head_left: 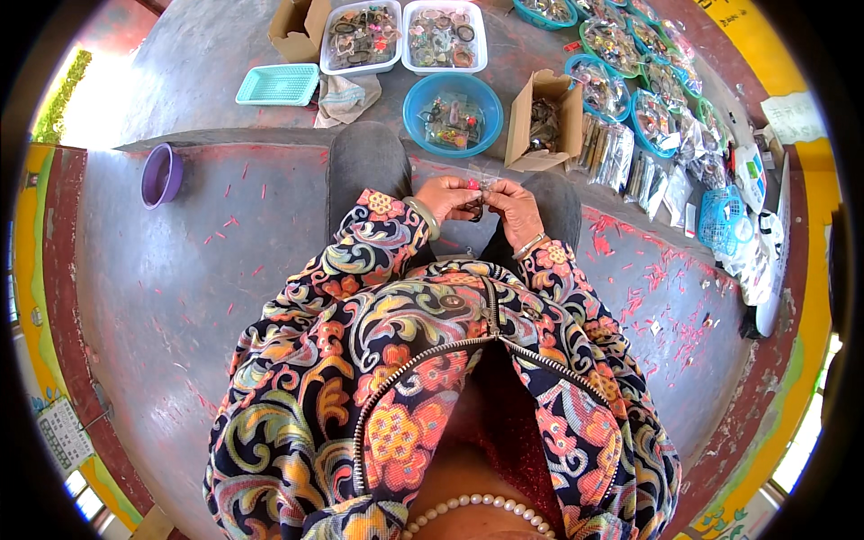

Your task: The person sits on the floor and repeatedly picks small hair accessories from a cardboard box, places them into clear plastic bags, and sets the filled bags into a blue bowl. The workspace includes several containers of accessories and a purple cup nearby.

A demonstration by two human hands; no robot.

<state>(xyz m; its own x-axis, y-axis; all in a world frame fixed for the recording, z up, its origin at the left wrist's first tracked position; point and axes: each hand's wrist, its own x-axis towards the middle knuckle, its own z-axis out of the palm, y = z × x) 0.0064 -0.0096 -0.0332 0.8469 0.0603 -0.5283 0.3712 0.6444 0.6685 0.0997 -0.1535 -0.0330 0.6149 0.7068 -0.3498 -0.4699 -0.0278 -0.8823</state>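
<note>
Between my knees, both hands meet over a small clear plastic bag (484,173) with something red and something dark at it. My left hand (443,198) pinches its left side between thumb and fingers. The fingers of my right hand (515,209) close on the right side, close to the left fingertips. Exactly what the bag contains is too small to make out. Just beyond my hands stands a blue basin (413,126) with several small clear packets of colourful pieces in it. To its right is an open cardboard box (519,135) holding dark items.
Two white trays (402,59) of hair ties and a turquoise basket (277,85) stand farther back, beside a grey cloth (346,99). Silver packets (612,153) and several filled basins (601,88) crowd the right. A purple basin (161,176) sits left. Red scraps litter the floor.
</note>
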